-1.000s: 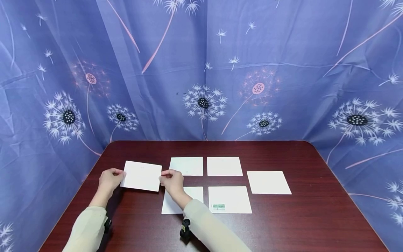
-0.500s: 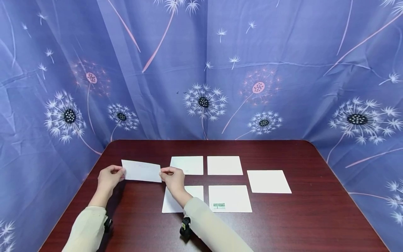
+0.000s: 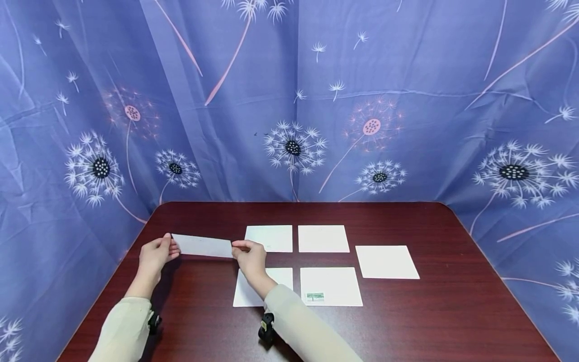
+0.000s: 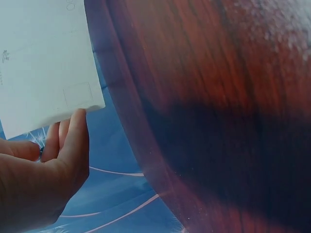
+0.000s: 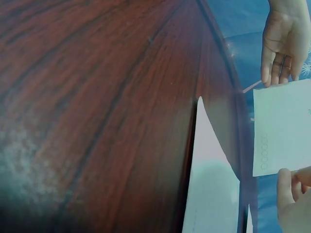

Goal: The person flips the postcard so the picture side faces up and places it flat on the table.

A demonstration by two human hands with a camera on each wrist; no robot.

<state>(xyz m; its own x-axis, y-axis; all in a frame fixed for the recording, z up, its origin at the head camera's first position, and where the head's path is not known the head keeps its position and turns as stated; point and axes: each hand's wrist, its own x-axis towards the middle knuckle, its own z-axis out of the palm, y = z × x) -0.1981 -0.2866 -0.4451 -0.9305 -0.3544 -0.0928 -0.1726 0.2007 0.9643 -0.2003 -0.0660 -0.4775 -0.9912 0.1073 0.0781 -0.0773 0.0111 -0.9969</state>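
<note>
A white postcard is held up over the left part of the table, tilted so that only a narrow strip of it shows in the head view. My right hand pinches its right end between thumb and fingers. At the opposite end, my left hand has straightened fingers against the edge, its thumb apart from the card. The left wrist view shows a printed stamp box on the postcard near the left fingertips. Small printed circles line the postcard's edge in the right wrist view.
Several white cards lie flat on the dark red wooden table. One card bears a small green picture; another card lies apart at the right. My right forearm reaches over the front left card. A blue dandelion-print curtain surrounds the table.
The postcard has tipped from facing the head camera to almost edge-on. My left fingers have loosened from a pinch and straightened; the right hand keeps its grip. The cards on the table stay put.
</note>
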